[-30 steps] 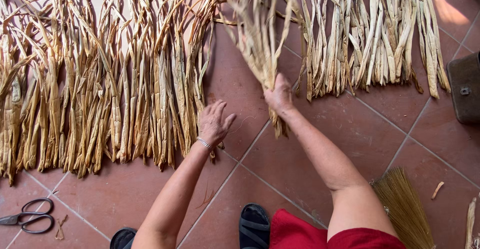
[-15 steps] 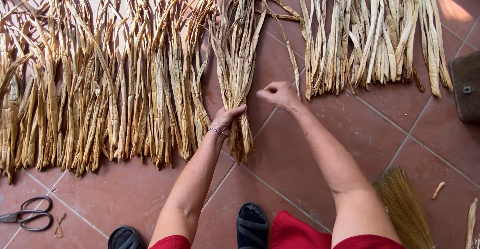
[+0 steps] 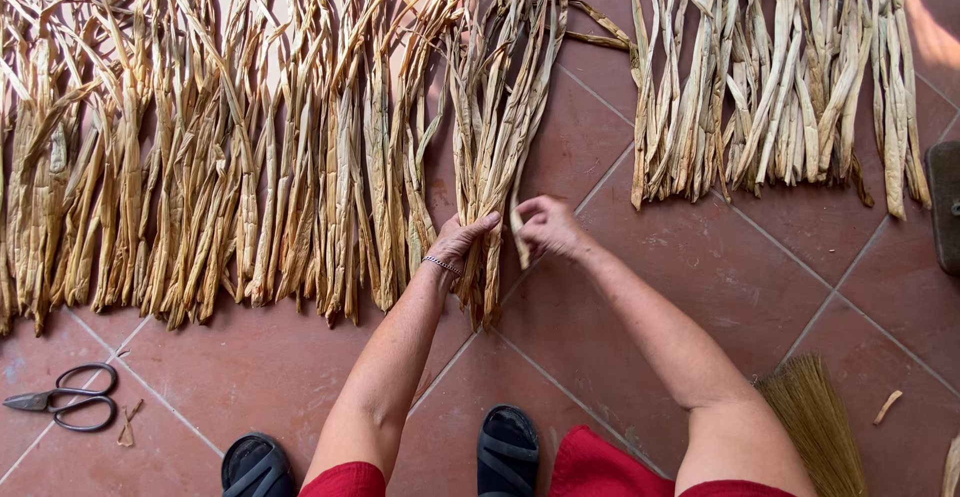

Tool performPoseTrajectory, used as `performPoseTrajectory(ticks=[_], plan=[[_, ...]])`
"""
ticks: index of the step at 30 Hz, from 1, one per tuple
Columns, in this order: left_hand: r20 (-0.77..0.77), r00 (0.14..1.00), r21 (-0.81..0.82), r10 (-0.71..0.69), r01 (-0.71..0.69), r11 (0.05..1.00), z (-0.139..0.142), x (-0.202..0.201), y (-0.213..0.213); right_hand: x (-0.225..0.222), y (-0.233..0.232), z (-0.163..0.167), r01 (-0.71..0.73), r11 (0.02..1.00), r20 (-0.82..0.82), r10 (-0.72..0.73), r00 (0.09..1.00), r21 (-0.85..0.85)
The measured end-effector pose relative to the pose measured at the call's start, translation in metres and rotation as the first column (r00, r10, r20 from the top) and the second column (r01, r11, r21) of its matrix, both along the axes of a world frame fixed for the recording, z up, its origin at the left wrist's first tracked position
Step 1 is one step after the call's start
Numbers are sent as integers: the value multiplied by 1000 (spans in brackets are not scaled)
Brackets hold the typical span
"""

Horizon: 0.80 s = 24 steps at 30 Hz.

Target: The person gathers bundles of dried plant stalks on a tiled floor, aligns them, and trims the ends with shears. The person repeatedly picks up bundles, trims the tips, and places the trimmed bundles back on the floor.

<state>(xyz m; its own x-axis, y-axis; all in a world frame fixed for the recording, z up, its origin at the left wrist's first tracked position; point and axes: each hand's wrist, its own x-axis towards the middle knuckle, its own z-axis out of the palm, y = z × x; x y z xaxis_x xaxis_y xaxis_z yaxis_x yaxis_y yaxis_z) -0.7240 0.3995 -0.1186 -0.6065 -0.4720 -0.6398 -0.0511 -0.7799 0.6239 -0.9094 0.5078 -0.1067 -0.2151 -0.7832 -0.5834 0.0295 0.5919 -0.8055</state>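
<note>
A person's left hand point(image 3: 458, 240) is gripping one bundle of dried leaves point(image 3: 500, 127) at 12 o'clock, while the right hand point(image 3: 548, 227) is pinching one strip point(image 3: 518, 229); one pair of scissors point(image 3: 62, 402) is lying at 8 o'clock.

A single head-worn camera looked almost straight down from the person's own height at the tiled floor point(image 3: 640, 297), near enough that forearms, sandals point(image 3: 508, 449) and dried leaf rows point(image 3: 250, 157) filled the view.

soft even daylight, sharp focus, brighter sunlit patch top right, faint shadows
</note>
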Motion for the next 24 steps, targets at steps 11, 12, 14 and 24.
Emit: performPoseTrajectory(ticks=[11, 12, 14, 24], plan=[[161, 967, -140, -197, 220, 966, 14, 4, -10, -17, 5, -3, -6, 989, 271, -35, 962, 149], [200, 960, -176, -195, 231, 957, 18, 3, -9, -26, 3, -1, 88, 985, 296, -128, 946, 145], [220, 949, -240, -224, 275, 931, 20, 7, 0, -32, -3, 4, 240, 968, 399, -250, 882, 75], [941, 313, -317, -129, 948, -11, 50, 24, 70, 20, -59, -4, 422, 882, 515, -266, 815, -212]])
